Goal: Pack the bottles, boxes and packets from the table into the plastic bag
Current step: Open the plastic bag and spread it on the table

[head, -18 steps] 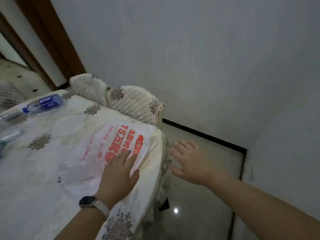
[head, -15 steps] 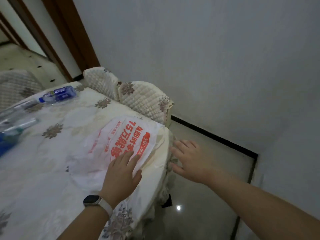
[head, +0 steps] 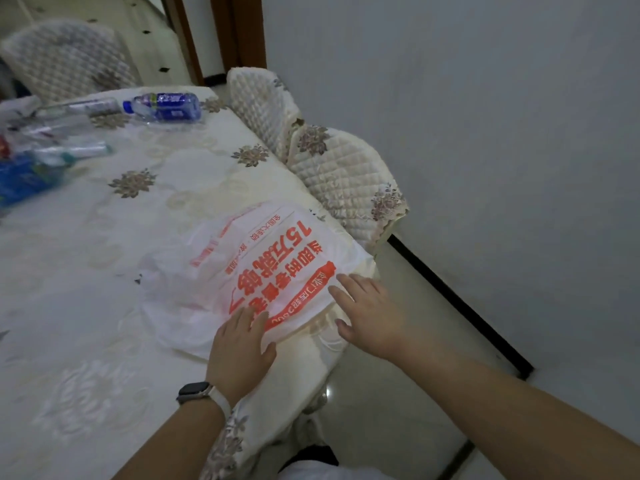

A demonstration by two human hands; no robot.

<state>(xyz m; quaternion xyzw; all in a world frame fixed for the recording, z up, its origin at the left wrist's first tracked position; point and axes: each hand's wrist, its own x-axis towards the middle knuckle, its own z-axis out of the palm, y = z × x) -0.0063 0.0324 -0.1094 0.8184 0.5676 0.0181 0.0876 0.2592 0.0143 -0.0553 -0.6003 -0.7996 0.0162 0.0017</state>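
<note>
A white plastic bag point(head: 252, 268) with red print lies flat near the table's right edge. My left hand point(head: 240, 348), a watch on its wrist, rests palm down on the bag's near corner, fingers spread. My right hand point(head: 367, 313) is flat at the table edge, fingertips touching the bag's right corner. A clear bottle with a blue label point(head: 166, 107) lies on its side at the far end of the table. A blue packet point(head: 24, 178) and several blurred bottles and wrappers point(head: 69, 150) lie at the far left.
The table point(head: 86, 341) wears a cream floral cloth. A quilted chair point(head: 332, 168) stands against its right side, another point(head: 65, 57) at the far end. A grey wall runs close on the right, with tiled floor point(head: 398, 410) between.
The view has swung left, so more of the table and its items shows. My right hand moved in from beside the table to touch the bag's corner. My left hand stays on the bag.
</note>
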